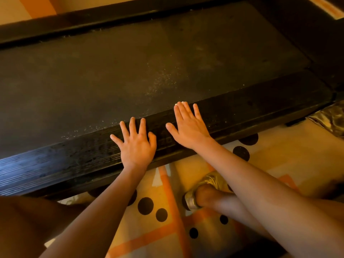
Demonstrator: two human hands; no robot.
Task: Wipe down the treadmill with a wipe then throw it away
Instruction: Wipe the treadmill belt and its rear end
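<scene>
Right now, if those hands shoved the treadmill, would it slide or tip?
Tipping seems unlikely: the treadmill lies low and wide on the rug. It looks stiff and probably heavy; the left hand and right hand rest flat on its rail with no flex. The rug may resist sliding.

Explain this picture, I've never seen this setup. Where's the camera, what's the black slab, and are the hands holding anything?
There is no robot here. One camera is worn on a person's head and looks down at their own bare arms. The wide dark surface is the treadmill belt, scattered with pale specks. Nearer is its black side rail. The left hand and right hand both lie flat on that rail, fingers straight and spread, gripping nothing. A small pale bit shows at the right fingertips; I cannot tell whether it is the wipe. Below are a patterned rug and a gold shoe.
</scene>
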